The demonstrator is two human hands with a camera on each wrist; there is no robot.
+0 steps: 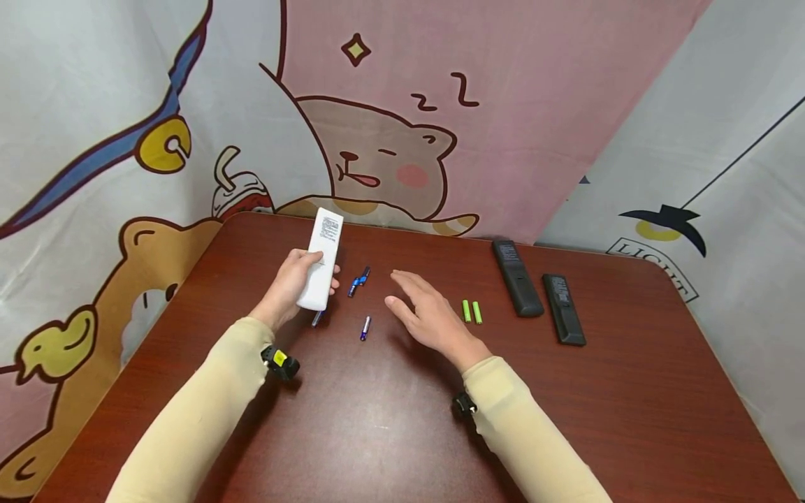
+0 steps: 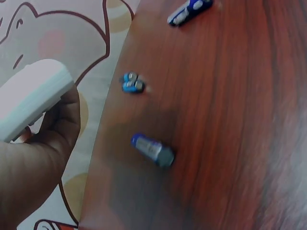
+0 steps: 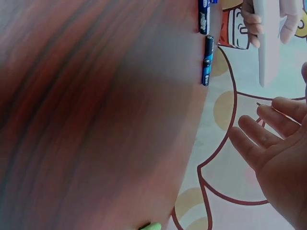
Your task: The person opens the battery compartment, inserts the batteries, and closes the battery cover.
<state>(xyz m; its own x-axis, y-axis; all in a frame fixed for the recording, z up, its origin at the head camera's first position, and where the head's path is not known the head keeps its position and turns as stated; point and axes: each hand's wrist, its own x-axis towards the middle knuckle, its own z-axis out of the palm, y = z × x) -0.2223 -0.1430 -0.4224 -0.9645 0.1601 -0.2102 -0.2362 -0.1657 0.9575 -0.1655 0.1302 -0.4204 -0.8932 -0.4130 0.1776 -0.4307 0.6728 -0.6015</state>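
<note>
My left hand [image 1: 294, 283] grips a white remote control [image 1: 322, 258], its labelled back turned up, thumb across it and fingers around the far edge. Under its lower end a blue-purple battery [image 1: 318, 318] is partly covered. Just right of the remote lie two small blue batteries [image 1: 359, 281] side by side. Another purple-and-silver battery [image 1: 366, 328] rests nearer to me. My right hand [image 1: 434, 318] hovers above the table with fingers extended and holds nothing; the right wrist view shows its bare palm [image 3: 283, 167].
Two green batteries [image 1: 472, 311] lie right of my right hand. Farther right are a long black remote [image 1: 518, 277] and a shorter black remote [image 1: 563, 309], both lying on the brown table [image 1: 390, 433]. A printed cartoon cloth [image 1: 516, 140] hangs behind the table's far edge.
</note>
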